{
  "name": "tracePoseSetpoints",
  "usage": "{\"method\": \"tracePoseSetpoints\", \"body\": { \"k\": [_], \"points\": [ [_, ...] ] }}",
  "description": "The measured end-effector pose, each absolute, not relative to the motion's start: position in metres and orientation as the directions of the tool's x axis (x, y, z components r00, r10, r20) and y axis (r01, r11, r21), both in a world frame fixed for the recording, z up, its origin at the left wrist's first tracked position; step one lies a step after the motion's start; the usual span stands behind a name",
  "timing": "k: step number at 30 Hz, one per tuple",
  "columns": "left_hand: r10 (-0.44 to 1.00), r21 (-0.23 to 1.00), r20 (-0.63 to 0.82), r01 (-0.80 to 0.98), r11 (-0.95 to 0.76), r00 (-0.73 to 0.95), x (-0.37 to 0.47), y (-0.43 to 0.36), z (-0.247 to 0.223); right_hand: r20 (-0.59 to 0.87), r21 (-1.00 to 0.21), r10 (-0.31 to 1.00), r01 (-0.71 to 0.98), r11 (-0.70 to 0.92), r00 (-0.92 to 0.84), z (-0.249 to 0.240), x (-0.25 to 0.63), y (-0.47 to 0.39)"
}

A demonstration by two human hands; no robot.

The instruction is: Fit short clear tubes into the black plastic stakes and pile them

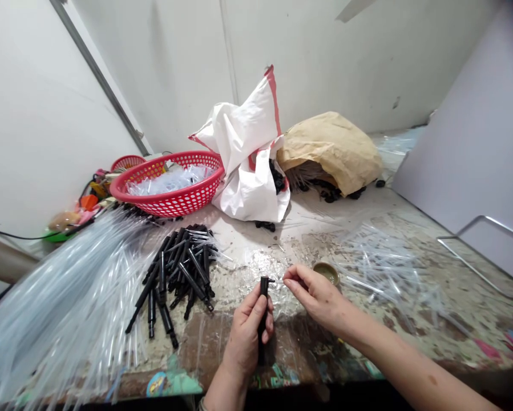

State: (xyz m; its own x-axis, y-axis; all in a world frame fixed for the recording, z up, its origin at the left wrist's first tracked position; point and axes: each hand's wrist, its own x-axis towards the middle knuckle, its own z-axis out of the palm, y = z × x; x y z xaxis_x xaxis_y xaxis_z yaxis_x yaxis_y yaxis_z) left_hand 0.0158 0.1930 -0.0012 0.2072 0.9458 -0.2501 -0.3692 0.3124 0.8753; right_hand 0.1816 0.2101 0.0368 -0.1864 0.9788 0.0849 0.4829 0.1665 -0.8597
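Note:
My left hand (245, 328) is wrapped round a black tube-shaped part (263, 287), held upright over the front of the table. A small side spout near its top points right. My right hand (318, 294) pinches a thin clear tube (279, 281), whose end is at the spout; whether it sits on the spout or only touches it I cannot tell. Just behind my right hand stands a small round bowl (327, 273), partly hidden. Left of my hands lies a heap of similar black parts (185, 265). Short clear tubes (380, 268) are scattered to the right.
Long clear tubes (68, 291) spread across the left side. A red basket (174, 200) holds clear pieces. Behind are a white sack (247, 137) and a tan sack (333, 145), both with black parts at their mouths. A bent metal rod (474, 268) lies beside the right panel (474, 154).

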Motion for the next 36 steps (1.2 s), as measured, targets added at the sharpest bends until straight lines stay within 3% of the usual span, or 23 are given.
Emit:
{"method": "tracePoseSetpoints", "body": {
  "k": [20, 25, 36],
  "points": [
    [0.950, 0.889, -0.226, -0.353, 0.291, 0.214, 0.0136, 0.1918, -0.0033, 0.127, -0.807, 0.973, 0.550, 0.214, -0.193, 0.0439, 0.1759, 0.2048],
    [0.946, 0.883, -0.230, -0.360, 0.302, 0.230, 0.0132, 0.1921, -0.0052, 0.103, -0.719, 0.946, 0.634, 0.285, -0.308, 0.0405, 0.1758, 0.2064],
    [0.903, 0.855, -0.250, -0.358, 0.375, 0.348, 0.0167, 0.1933, -0.0006, 0.125, -0.601, 0.925, 0.714, 0.358, -0.359, 0.0356, 0.1782, 0.2124]
  ]
}}
